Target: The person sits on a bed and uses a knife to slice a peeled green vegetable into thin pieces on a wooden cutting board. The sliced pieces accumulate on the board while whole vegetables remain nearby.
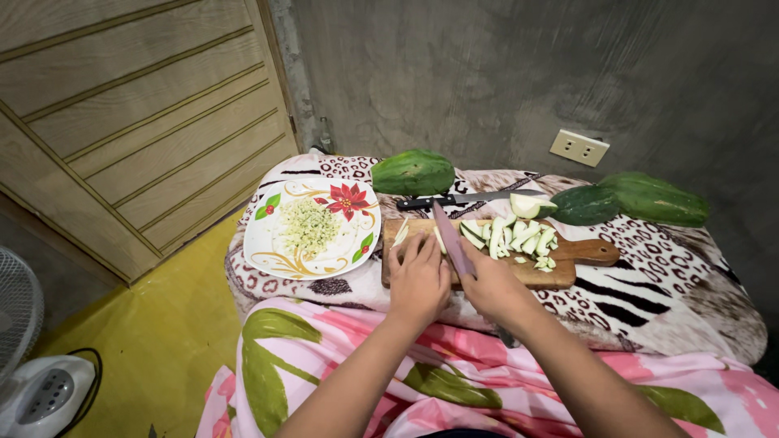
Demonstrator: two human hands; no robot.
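Observation:
My right hand (493, 285) grips a knife (451, 237) whose blade points away from me over a wooden cutting board (583, 253). My left hand (418, 276) rests on the board's left end, fingers pressed down on a pale strip of fruit (440, 241) beside the blade. Several pale green cut strips (519, 236) lie piled on the board's middle. A flowered plate (272, 247) to the left holds finely chopped pale pieces (308, 225).
A second black-handled knife (454, 199) lies behind the board. A whole green papaya (412, 173) sits at the back, two more (641, 199) at the right, one cut open. An animal-print blanket covers the surface; a flowered pink cloth lies near me. A fan (32, 381) stands at the lower left.

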